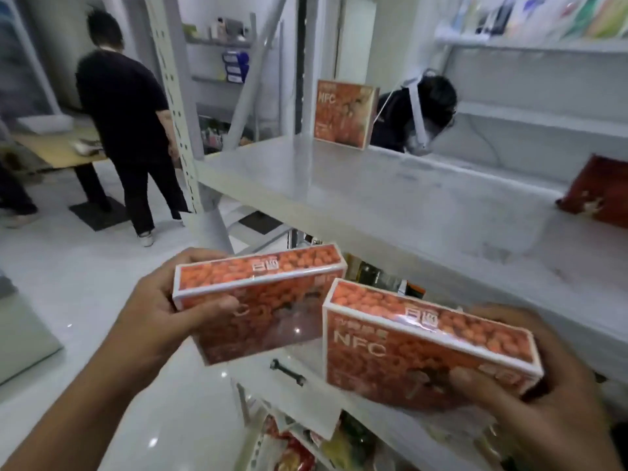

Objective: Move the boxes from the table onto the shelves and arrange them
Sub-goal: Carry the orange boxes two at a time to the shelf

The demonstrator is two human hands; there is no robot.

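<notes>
Now each hand grips one orange box: left hand [154,311], left box [261,300]; right hand [530,399], right box [424,351].

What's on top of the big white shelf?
On the white shelf an orange box stands upright at the back, and a dark red pack sits at the right edge, partly cut off.

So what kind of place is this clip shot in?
Probably a mock shop or stockroom: white metal shelves with an orange box standing on one, matching boxes in the left hand and right hand, and packaged goods on the far shelf.
</notes>
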